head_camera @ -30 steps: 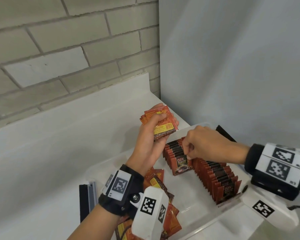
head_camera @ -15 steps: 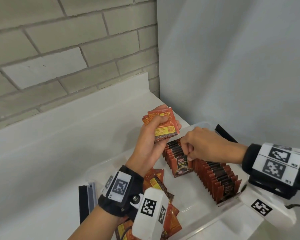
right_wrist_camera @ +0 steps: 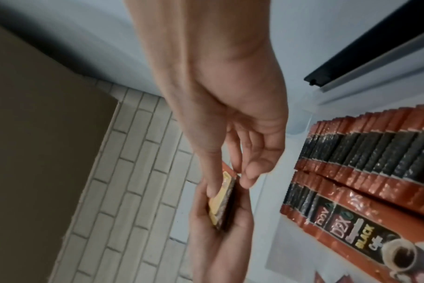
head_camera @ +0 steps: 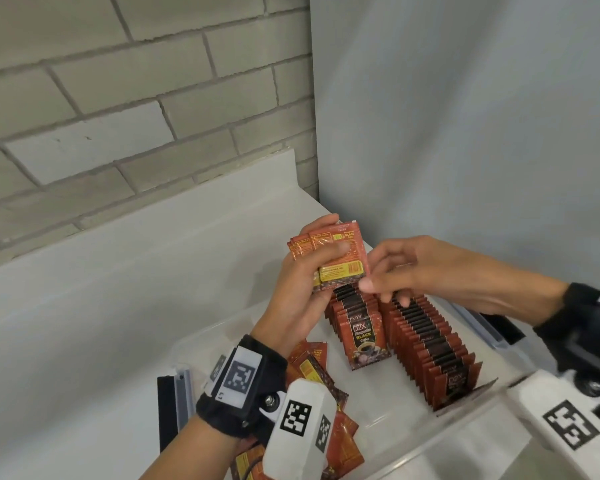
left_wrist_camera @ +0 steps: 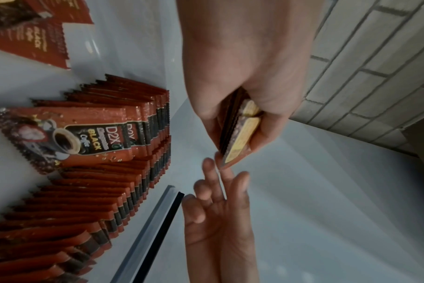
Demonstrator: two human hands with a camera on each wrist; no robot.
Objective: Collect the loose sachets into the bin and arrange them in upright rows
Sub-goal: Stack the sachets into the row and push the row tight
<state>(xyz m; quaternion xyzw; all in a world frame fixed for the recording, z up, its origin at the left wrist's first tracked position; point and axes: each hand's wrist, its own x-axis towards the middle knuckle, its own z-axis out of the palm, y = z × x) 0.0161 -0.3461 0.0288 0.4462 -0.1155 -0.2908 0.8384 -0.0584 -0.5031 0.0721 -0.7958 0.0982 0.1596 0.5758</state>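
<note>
Above the clear bin (head_camera: pixel 465 441), my left hand (head_camera: pixel 302 299) grips a small stack of sachets (head_camera: pixel 340 261); my right hand (head_camera: pixel 430 268), fingers relaxed and holding nothing, touches its edge. Below stand two upright rows (head_camera: pixel 426 344), with loose sachets (head_camera: pixel 340 441) lying near my left wrist.

Brick wall (head_camera: pixel 118 109), grey panel (head_camera: pixel 465 116), white counter (head_camera: pixel 101 306).

A white counter (head_camera: pixel 84 306) spans the left and centre of the head view, meeting a brick wall at upper left. A clear bin (head_camera: pixel 201 337) sits directly on it at lower centre, a black-and-grey strip (head_camera: pixel 172 407) just beside the bin's left wall.
</note>
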